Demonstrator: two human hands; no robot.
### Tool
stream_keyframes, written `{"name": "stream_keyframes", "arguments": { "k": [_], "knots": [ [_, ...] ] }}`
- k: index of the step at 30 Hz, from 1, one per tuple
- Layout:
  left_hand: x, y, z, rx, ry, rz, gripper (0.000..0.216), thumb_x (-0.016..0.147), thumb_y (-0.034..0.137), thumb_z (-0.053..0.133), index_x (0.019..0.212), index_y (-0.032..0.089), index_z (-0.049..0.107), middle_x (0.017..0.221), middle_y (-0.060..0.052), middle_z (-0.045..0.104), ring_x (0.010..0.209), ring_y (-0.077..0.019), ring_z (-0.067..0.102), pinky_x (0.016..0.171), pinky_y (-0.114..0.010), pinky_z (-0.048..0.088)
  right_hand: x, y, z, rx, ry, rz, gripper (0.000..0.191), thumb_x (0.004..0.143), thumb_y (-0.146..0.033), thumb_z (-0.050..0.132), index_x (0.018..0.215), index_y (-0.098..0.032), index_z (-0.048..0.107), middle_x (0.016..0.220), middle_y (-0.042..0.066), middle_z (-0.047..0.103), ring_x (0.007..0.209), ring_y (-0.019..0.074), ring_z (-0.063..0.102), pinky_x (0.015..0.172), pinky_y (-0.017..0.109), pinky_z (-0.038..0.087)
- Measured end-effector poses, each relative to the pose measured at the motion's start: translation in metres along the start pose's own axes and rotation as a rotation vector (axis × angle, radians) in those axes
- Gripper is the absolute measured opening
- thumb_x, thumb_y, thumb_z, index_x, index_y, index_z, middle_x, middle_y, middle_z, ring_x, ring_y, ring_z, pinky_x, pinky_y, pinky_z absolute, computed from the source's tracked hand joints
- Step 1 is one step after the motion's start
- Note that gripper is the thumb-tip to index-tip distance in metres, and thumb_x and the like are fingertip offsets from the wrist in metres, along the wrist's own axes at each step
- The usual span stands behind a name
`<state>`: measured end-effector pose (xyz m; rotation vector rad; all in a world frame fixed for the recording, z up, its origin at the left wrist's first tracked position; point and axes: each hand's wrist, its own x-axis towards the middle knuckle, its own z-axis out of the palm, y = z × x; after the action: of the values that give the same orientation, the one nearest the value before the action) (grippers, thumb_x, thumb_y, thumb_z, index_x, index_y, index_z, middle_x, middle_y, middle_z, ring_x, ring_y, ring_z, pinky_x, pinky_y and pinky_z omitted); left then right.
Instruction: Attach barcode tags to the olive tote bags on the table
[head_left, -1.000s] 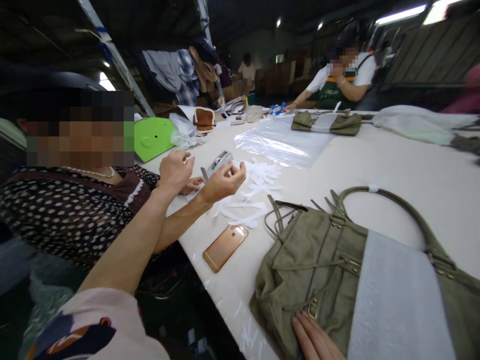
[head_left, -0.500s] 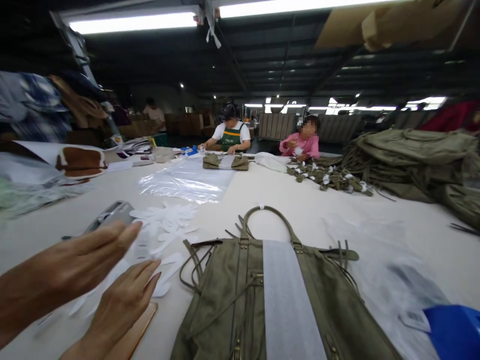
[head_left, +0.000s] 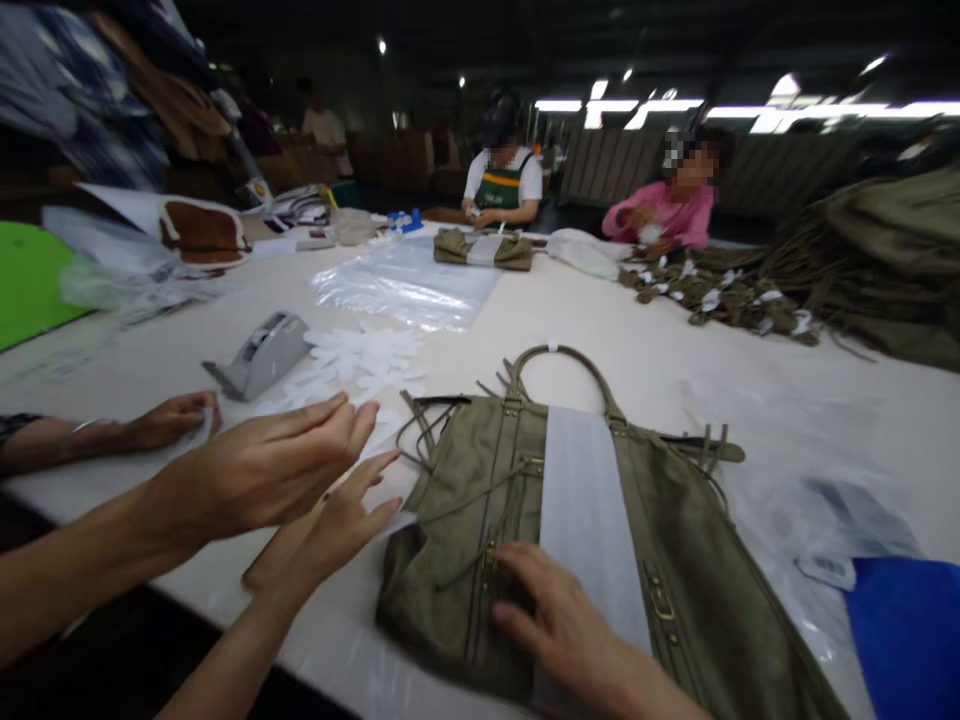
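An olive-green handbag (head_left: 465,500) lies flat in front of me, its looped handle pointing away and a white strip (head_left: 581,490) running down its front. My right hand (head_left: 555,610) is over the bag's lower front beside a brass buckle, fingers curved and apart, gripping nothing. Reaching up from the bottom left, my left hand (head_left: 349,515) is near the bag's left side, its fingers and thumb spread. Close to that thumb is a small white piece (head_left: 397,527); contact is unclear. Partly beneath the hands is a flat tan object (head_left: 277,555).
From the left reach a co-worker's hand (head_left: 285,460) and another hand wearing a bracelet (head_left: 176,418). A grey tape dispenser (head_left: 266,355) stands beside white paper cut-outs (head_left: 364,355). Clear plastic (head_left: 405,285) and a rolled bag (head_left: 480,250) lie beyond; a blue item (head_left: 904,630) is at right.
My right hand has come into view over the bag. The bracelet-wearing hand has appeared at left. The camera has tilted down, and the bag's lower left corner now shows.
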<state>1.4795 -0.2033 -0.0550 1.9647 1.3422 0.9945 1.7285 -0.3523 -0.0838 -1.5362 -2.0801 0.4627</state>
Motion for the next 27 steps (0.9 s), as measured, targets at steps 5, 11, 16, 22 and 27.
{"name": "stream_keyframes", "arguments": {
  "k": [5, 11, 16, 22, 27],
  "knots": [
    [-0.010, -0.001, 0.012, -0.142, -0.160, -0.120, 0.048, 0.067, 0.023, 0.056, 0.115, 0.024, 0.056, 0.119, -0.006, 0.057, 0.107, -0.0235, 0.053, 0.092, -0.041, 0.042, 0.012, 0.016, -0.013, 0.358, -0.017, 0.224, 0.030, 0.083, -0.029, 0.047, 0.110, -0.017, 0.053, 0.099, 0.008, 0.062, 0.087, 0.0158, 0.061, 0.075, 0.030, 0.052],
    [-0.003, 0.041, 0.000, -0.881, -0.052, -0.240, 0.034, 0.067, 0.026, 0.060, 0.101, 0.019, 0.063, 0.085, -0.007, 0.063, 0.084, -0.0182, 0.058, 0.075, -0.032, 0.048, 0.064, -0.009, -0.028, 0.659, 0.031, 0.278, 0.038, 0.076, -0.033, 0.054, 0.110, -0.016, 0.051, 0.089, 0.006, 0.063, 0.072, 0.0142, 0.061, 0.067, 0.028, 0.051],
    [-0.004, 0.066, 0.004, -1.018, 0.115, -0.457, 0.026, 0.074, 0.039, 0.060, 0.091, 0.020, 0.065, 0.047, 0.007, 0.022, 0.040, -0.0051, 0.019, 0.037, -0.018, 0.018, 0.116, -0.002, -0.052, 0.876, 0.062, 0.272, 0.029, 0.072, -0.032, 0.056, 0.096, -0.015, 0.056, 0.089, 0.006, 0.063, 0.069, 0.0126, 0.061, 0.066, 0.028, 0.051],
    [0.001, 0.083, 0.073, -0.829, -0.344, -0.384, 0.056, 0.076, 0.054, 0.051, 0.119, 0.018, 0.052, 0.045, 0.008, 0.025, 0.039, -0.0064, 0.019, 0.040, -0.019, 0.018, 0.161, 0.077, -0.137, 0.701, 0.381, 0.482, 0.016, 0.072, -0.018, 0.056, 0.087, -0.012, 0.057, 0.072, 0.002, 0.060, 0.061, 0.0111, 0.061, 0.053, 0.021, 0.046],
    [0.035, 0.093, 0.150, -0.297, -0.490, 0.027, 0.040, 0.089, 0.036, 0.029, 0.106, 0.014, 0.058, 0.057, -0.001, 0.051, 0.056, -0.0126, 0.051, 0.056, -0.023, 0.039, 0.176, 0.146, -0.197, 0.556, 0.596, 0.677, 0.011, 0.073, -0.012, 0.056, 0.084, -0.011, 0.054, 0.070, 0.002, 0.058, 0.055, 0.0099, 0.059, 0.048, 0.019, 0.045]
  ]
}}
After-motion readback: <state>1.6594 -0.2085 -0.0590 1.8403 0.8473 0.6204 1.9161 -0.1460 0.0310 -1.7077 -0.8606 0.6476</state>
